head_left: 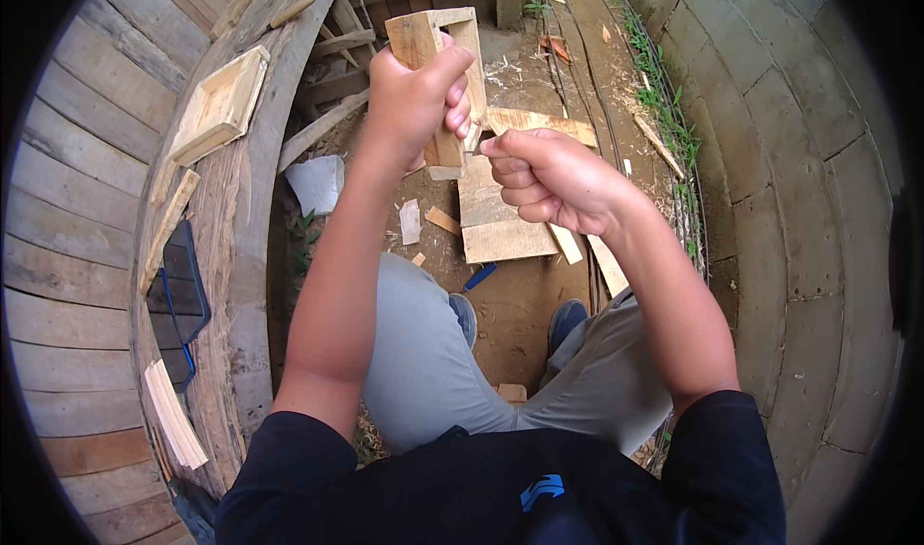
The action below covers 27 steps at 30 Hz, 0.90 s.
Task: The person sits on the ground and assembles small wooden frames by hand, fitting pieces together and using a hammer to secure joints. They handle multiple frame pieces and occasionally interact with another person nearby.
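My left hand [421, 97] is wrapped round one side of a small wooden frame [465, 49], held up in front of me. Its thumb lies over the near side and its fingers curl through the opening. Close to the frame's lower corner, my right hand [558, 177] is closed, thumb pressed on the bent forefinger. Something small and thin seems to stick out at the fingertips toward the frame, but I cannot make out what it is. Below the hands, pale wooden boards [505, 227] rest low over the dirt, with another plank [544, 124] lying crosswise behind.
On the wooden bench [248, 285] at my left are a shallow wooden box [217, 107], a dark blue-edged object [178, 299], wood strips [173, 415] and a wooden-handled tool [292, 12]. A blue-handled tool [479, 276] lies near my feet. A block wall [780, 179] rises at right.
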### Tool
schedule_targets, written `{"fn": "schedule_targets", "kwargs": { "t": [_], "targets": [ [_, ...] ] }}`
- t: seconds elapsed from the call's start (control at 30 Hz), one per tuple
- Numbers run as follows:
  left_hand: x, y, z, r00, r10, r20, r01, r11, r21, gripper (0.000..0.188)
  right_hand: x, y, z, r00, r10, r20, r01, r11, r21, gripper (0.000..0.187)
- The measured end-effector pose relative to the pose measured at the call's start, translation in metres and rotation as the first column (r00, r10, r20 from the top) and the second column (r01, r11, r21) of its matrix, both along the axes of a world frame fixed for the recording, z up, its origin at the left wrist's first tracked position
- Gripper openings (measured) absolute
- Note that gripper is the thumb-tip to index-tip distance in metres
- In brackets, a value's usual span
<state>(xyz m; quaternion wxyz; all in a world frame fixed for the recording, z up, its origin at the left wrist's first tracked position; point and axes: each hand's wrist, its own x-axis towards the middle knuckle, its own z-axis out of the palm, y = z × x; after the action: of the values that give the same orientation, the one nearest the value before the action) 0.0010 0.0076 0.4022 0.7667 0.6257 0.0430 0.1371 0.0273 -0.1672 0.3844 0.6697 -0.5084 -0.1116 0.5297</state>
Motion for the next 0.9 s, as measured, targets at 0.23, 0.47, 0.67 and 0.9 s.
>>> {"fn": "schedule_targets", "kwargs": {
  "t": [0.23, 0.47, 0.67, 0.9],
  "targets": [
    [-0.004, -0.002, 0.0, 0.998, -0.008, 0.06, 0.002, 0.995, 0.101, 0.016, -0.003, -0.006, -0.006, 0.81, 0.0, 0.587, 0.128, 0.976, -0.177, 0.045],
    [0.001, -0.006, -0.008, 0.994, 0.09, 0.056, -0.096, 0.988, 0.123, 0.013, -0.015, 0.004, -0.021, 0.368, -0.044, 0.929, 0.219, 0.975, -0.04, 0.02],
    [0.008, -0.006, -0.015, 0.988, 0.145, -0.059, -0.137, 0.982, 0.129, 0.014, -0.018, 0.004, -0.036, -0.289, -0.085, 0.954, 0.303, 0.937, 0.175, 0.023],
    [0.009, -0.011, -0.018, 0.99, 0.081, -0.116, -0.067, 0.991, 0.118, 0.017, -0.007, -0.005, -0.032, -0.518, -0.017, 0.855, 0.247, 0.954, 0.169, 0.026]
  ]
}}
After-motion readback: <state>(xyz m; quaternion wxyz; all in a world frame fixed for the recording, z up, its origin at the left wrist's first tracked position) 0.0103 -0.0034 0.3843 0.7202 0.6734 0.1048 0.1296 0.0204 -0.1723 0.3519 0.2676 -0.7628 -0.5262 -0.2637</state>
